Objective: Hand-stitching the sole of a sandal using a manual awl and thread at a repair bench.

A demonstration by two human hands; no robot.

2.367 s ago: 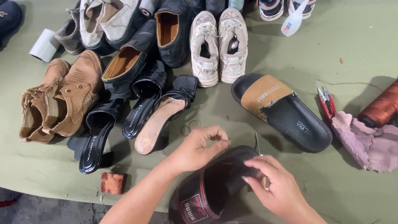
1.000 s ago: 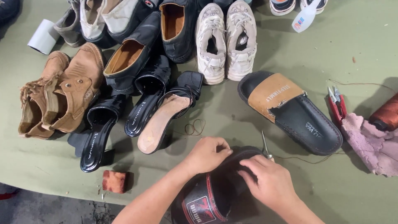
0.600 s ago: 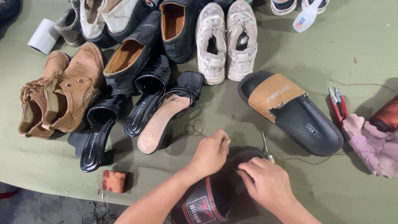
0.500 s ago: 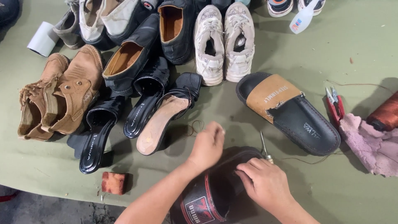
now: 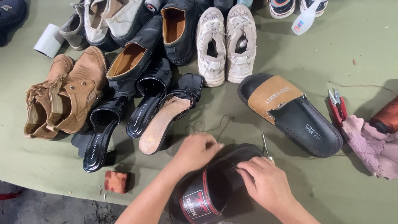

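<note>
Two hands work on one black slide sandal (image 5: 211, 186) at the near edge of the green worktop (image 5: 365, 54), its strap turned up toward the camera. The left hand (image 5: 197, 151) rests on the sandal's far rim with its fingers drawn together, pinching what looks like a dark thread (image 5: 207, 124) that loops away across the cloth. The right hand (image 5: 265, 182) presses down on the strap, fingers curled close; an awl (image 5: 265, 145) with a thin metal shaft stands up just beside its knuckles, though I cannot tell whether the hand grips it.

Risks, as I judge them: the slack thread could snag on the heel of the tan-soled sandal (image 5: 166, 120) lying just beyond it, or knot on itself as it is pulled. With the awl's point so near the right hand, a slip off the stiff strap could jab a finger. The sandal overhangs the worktop edge, so a hard tug could tip it off.
</note>
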